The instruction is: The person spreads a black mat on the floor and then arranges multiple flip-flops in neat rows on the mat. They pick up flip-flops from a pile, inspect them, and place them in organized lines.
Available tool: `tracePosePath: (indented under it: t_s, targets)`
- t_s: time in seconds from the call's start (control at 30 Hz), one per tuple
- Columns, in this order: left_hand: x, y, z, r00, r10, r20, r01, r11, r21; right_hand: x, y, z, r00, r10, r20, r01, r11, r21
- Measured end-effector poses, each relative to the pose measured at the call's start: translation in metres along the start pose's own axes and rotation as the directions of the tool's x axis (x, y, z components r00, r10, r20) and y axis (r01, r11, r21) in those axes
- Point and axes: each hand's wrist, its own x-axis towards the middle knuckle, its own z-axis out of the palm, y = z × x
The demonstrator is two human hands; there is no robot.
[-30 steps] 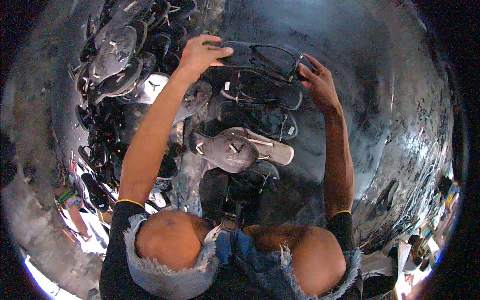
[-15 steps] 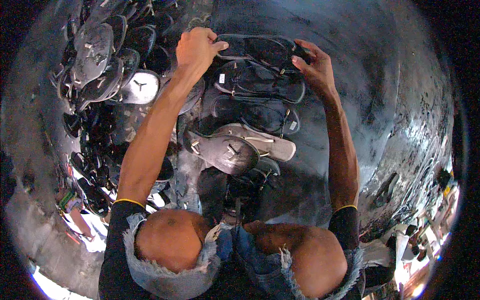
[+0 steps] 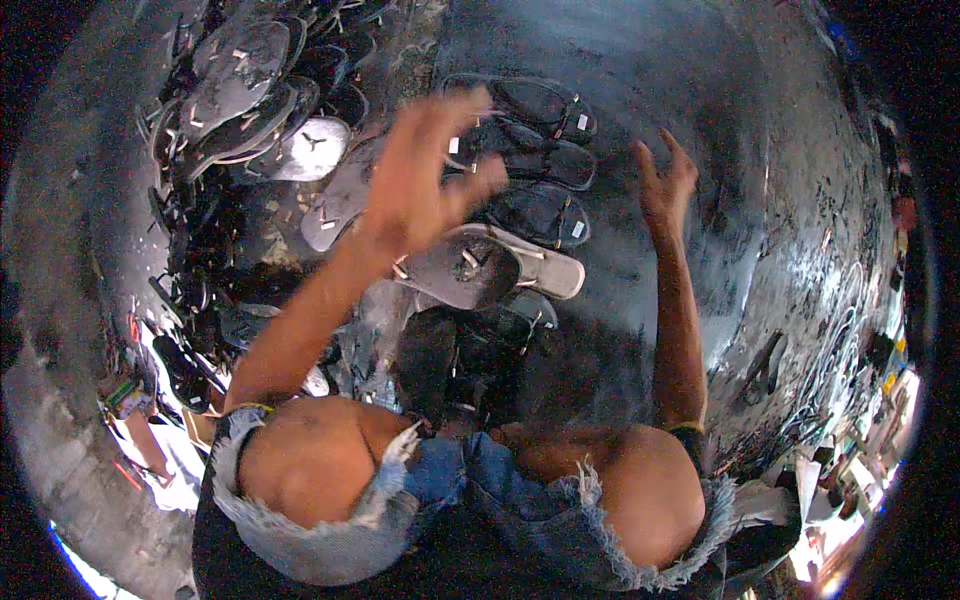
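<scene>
The left hand of the person is open in the head view, its fingers spread and smeared by blur, above the near-left ends of a row of sandals; whether it touches any of them cannot be told. The right hand is open too, thumb and fingers apart, over the bare dark ground to the right of the row.

The row runs down the middle, between the two forearms. At its far end lies a black sandal with a white tag near its right end. Just nearer the person come a second black sandal, partly hidden behind the left hand, and a third black sandal with its own white tag. Nearer again, a grey sandal lies sole up, partly over a paler sandal that sticks out to the right. Below these, the end of another dark sandal shows in shadow.

To the left, beyond the left forearm, is a heap of sandals, many sole up, with one bright white sole at its near edge. A grey sole lies between the heap and the left wrist. The person's bare knees come through frayed blue denim along the lower edge.
</scene>
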Motion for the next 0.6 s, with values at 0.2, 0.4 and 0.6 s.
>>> tracePosePath:
  t_s: [0.2,0.4,0.6]
  targets:
    - [-0.115,0.05,0.059,0.992,0.095,0.088,-0.116,0.952,0.283,-0.056,0.044,-0.038,0.978,0.208,0.023,-0.208,0.977,0.049]
    - [-0.128,0.04,0.013,0.992,-0.07,0.109,0.077,0.995,-0.057,-0.077,-0.025,-0.037,0.946,0.252,0.201,-0.31,0.883,0.352]
    - [-0.122,-0.068,-0.02,0.964,-0.249,-0.096,0.255,0.753,0.607,-0.091,0.014,-0.043,0.916,0.36,0.177,-0.399,0.771,0.497]
